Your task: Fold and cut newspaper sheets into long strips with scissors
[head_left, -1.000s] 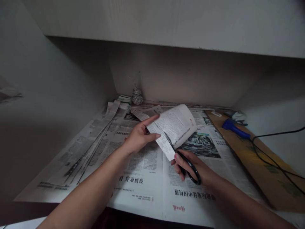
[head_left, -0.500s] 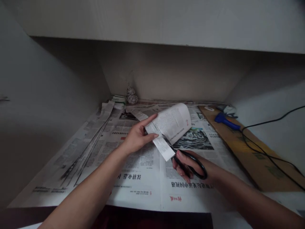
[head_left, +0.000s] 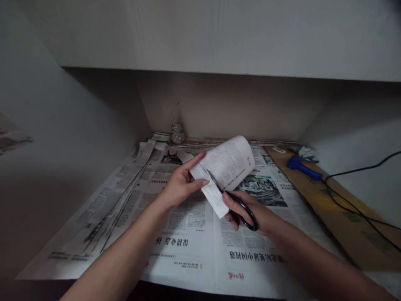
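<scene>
My left hand (head_left: 181, 184) pinches a folded sheet of newspaper (head_left: 230, 159) between thumb and fingers; the sheet curls over at its far right end. With my right hand (head_left: 239, 209) I grip black-handled scissors (head_left: 250, 215), fingers through the loops. Their blades lie in the newspaper, and a narrow strip (head_left: 214, 200) on the near side is partly split from the rest. The blade tip shows near my left thumb. Beneath both hands a printed newspaper (head_left: 194, 246) covers the table.
Cut newspaper strips (head_left: 125, 188) lie in a pile on the left. At the back stands a small coiled-paper figure (head_left: 177, 133). A blue glue gun (head_left: 302, 167) with a black cord (head_left: 354, 211) rests on brown cardboard (head_left: 313, 209) at right. A white overhang (head_left: 219, 42) crosses above.
My right hand and the scissors have moved up and left, the blades further into the newspaper. The cut strip's free end has swung slightly lower. The whole view has shifted a little.
</scene>
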Tool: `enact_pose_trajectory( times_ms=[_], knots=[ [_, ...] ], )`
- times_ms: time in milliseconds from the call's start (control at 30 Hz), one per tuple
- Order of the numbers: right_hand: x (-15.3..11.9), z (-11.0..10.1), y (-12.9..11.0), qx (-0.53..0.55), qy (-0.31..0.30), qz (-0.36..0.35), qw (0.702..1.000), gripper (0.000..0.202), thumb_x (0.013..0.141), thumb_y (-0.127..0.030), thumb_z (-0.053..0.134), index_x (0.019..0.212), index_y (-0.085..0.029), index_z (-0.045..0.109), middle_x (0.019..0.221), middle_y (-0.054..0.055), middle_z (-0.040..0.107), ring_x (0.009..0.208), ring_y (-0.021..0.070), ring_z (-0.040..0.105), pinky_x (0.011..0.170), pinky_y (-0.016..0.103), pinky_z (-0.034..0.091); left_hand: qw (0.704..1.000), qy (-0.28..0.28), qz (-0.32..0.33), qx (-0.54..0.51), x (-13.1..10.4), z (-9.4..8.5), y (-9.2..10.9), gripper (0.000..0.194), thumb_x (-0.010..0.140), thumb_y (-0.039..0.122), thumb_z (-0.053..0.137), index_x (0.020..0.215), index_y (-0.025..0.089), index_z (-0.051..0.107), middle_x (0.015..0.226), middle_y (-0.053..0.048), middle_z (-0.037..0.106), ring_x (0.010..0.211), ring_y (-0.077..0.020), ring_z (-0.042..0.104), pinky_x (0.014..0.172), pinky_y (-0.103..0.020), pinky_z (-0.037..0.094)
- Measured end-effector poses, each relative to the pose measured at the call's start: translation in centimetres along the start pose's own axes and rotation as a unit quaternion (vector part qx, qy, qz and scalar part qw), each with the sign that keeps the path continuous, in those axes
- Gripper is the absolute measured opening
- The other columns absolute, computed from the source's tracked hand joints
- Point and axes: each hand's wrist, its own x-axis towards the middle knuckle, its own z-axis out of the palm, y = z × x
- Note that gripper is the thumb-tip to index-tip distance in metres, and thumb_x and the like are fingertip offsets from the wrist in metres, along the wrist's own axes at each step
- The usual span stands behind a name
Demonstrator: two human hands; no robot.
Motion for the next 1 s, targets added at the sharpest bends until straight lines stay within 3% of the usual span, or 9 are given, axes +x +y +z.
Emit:
enact_pose_trajectory(
  times_ms=[100, 233, 300, 467, 667, 833, 1000],
  knots=[
    [0.7, 0.1, 0.5, -0.034, 0.011, -0.017, 0.999, 0.061, 0.083, -0.081, 0.056, 0.076, -0.020, 0.053, 0.061, -0.004, 0.051, 0.045, 0.0075, 0.045, 0.045, 0.023, 0.038, 1.000, 0.010, -0.014, -0.002, 0.0, 0.0, 0.1, 0.090, 0.072, 0.032, 0.086, 0.153, 0.027, 0.046, 0.115, -0.007, 0.074, 0.087, -0.0222, 0.070, 0.070, -0.031, 0.057],
    [1.1, -0.1, 1.8, -0.059, 0.041, -0.063, 0.995, 0.051, 0.083, -0.069, 0.067, 0.077, -0.020, 0.054, 0.066, -0.005, 0.048, 0.053, 0.0095, 0.044, 0.048, 0.024, 0.037, 1.000, 0.007, -0.015, 0.009, 0.0, 0.2, 0.0, 0.089, 0.070, 0.031, 0.087, 0.151, 0.028, 0.049, 0.122, -0.008, 0.072, 0.077, -0.0172, 0.066, 0.067, -0.029, 0.056],
    [1.0, -0.3, 2.3, -0.057, 0.040, -0.068, 0.995, 0.046, 0.082, -0.063, 0.071, 0.081, -0.020, 0.056, 0.071, -0.003, 0.050, 0.060, 0.0111, 0.047, 0.050, 0.024, 0.039, 1.000, 0.004, -0.011, 0.015, -0.1, 0.4, -0.2, 0.089, 0.071, 0.032, 0.086, 0.151, 0.028, 0.048, 0.130, -0.009, 0.069, 0.080, -0.0172, 0.067, 0.068, -0.029, 0.056],
    [0.7, -0.5, 2.4, -0.041, 0.012, -0.066, 0.997, 0.045, 0.083, -0.061, 0.072, 0.085, -0.019, 0.056, 0.077, -0.002, 0.051, 0.065, 0.0126, 0.050, 0.055, 0.025, 0.043, 0.999, 0.011, 0.027, 0.032, -0.3, 0.6, -0.2, 0.085, 0.072, 0.029, 0.086, 0.150, 0.027, 0.050, 0.153, -0.010, 0.053, 0.110, -0.0226, 0.065, 0.084, -0.030, 0.056],
    [0.6, -0.4, 2.2, -0.050, 0.019, -0.067, 0.996, 0.047, 0.084, -0.065, 0.068, 0.082, -0.020, 0.054, 0.073, -0.003, 0.049, 0.056, 0.0101, 0.046, 0.050, 0.025, 0.041, 0.999, -0.006, 0.013, 0.032, -0.4, 0.8, -0.2, 0.087, 0.073, 0.028, 0.085, 0.151, 0.032, 0.047, 0.154, -0.009, 0.052, 0.102, -0.0214, 0.068, 0.082, -0.033, 0.057],
    [0.6, -0.4, 2.3, -0.060, 0.026, -0.068, 0.995, 0.052, 0.084, -0.071, 0.064, 0.081, -0.021, 0.054, 0.069, -0.004, 0.048, 0.053, 0.0102, 0.047, 0.047, 0.025, 0.038, 1.000, -0.002, 0.005, 0.020, -0.3, 0.9, -0.3, 0.088, 0.073, 0.029, 0.085, 0.152, 0.031, 0.046, 0.132, -0.009, 0.068, 0.089, -0.0201, 0.068, 0.074, -0.033, 0.057],
    [0.5, -0.2, 2.4, -0.052, 0.034, -0.057, 0.996, 0.053, 0.082, -0.072, 0.066, 0.079, -0.021, 0.053, 0.064, -0.005, 0.046, 0.051, 0.0097, 0.044, 0.045, 0.025, 0.036, 1.000, -0.004, -0.008, 0.010, -0.4, 0.9, -0.1, 0.091, 0.073, 0.028, 0.085, 0.154, 0.031, 0.044, 0.097, -0.002, 0.074, 0.067, -0.0147, 0.062, 0.066, -0.031, 0.056]
  ],
)
